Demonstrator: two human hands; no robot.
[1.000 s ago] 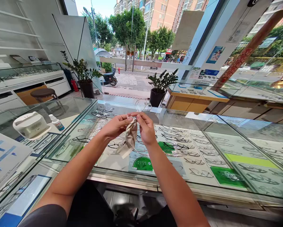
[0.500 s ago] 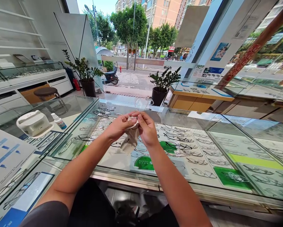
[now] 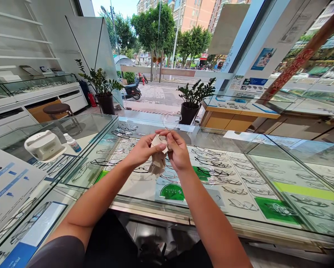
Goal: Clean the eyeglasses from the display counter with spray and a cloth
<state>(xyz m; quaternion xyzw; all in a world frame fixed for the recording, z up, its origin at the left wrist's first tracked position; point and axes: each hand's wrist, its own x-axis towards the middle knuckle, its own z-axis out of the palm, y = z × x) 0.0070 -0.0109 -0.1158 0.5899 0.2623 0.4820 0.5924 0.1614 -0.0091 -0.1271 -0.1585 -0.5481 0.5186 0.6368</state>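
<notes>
Beige cloth (image 3: 158, 163), one piece, shares two hands (image 3: 143, 150) (image 3: 180, 153) with one eyeglass frame (image 3: 171, 128).

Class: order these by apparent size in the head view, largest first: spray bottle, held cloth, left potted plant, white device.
Left potted plant
White device
Held cloth, counting only its visible part
Spray bottle

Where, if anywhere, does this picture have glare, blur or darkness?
Head view: the glass counter carries pale reflections; head view: the thin glasses above the right hand nearly blend into the background; head view: the lower right corner falls dark; head view: cloth fairly sharp.
</notes>
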